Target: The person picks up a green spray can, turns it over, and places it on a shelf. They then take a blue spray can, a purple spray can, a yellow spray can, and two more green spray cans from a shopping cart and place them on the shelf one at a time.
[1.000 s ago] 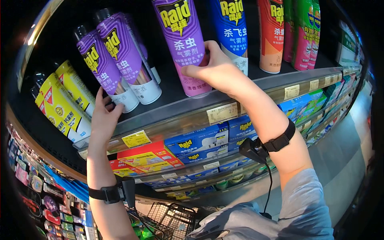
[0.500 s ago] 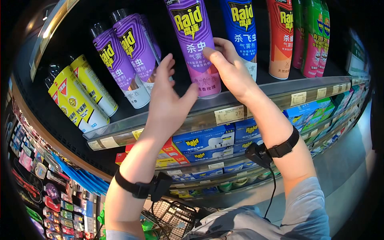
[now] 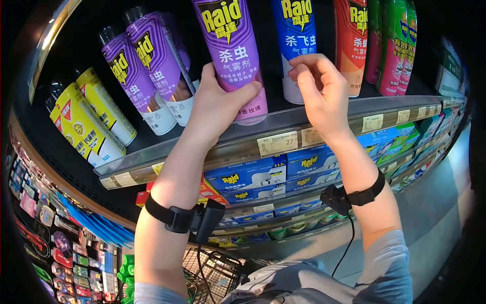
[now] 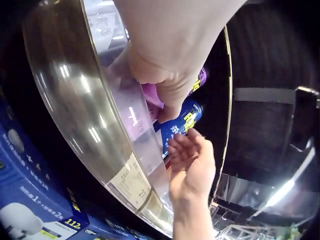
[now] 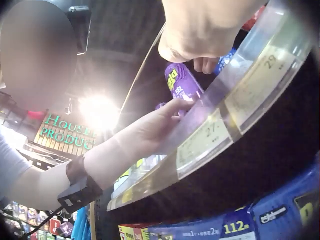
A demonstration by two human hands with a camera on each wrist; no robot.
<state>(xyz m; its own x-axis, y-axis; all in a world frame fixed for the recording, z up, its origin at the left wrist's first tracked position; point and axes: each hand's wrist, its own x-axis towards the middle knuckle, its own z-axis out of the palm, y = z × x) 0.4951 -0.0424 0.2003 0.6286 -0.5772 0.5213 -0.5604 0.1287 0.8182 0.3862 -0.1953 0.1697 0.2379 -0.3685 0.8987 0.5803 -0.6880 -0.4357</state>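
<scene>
The left hand [image 3: 215, 104] curls fingers and thumb round the lower part of a tall, glossy purple cylindrical spray can [image 3: 230, 53], which stands at the front edge of the dark shelf [image 3: 324, 109] behind its clear plastic rail. The right hand [image 3: 321, 88] hovers with loosely bent fingers, gripping nothing, before a smooth blue spray can [image 3: 296, 30]. Both cans' tops are cut off.

My left hand [image 3: 215, 109] has come across from the far-left cans and now grips the purple can [image 3: 230, 53]; my right hand [image 3: 319, 88] has let go.
</scene>
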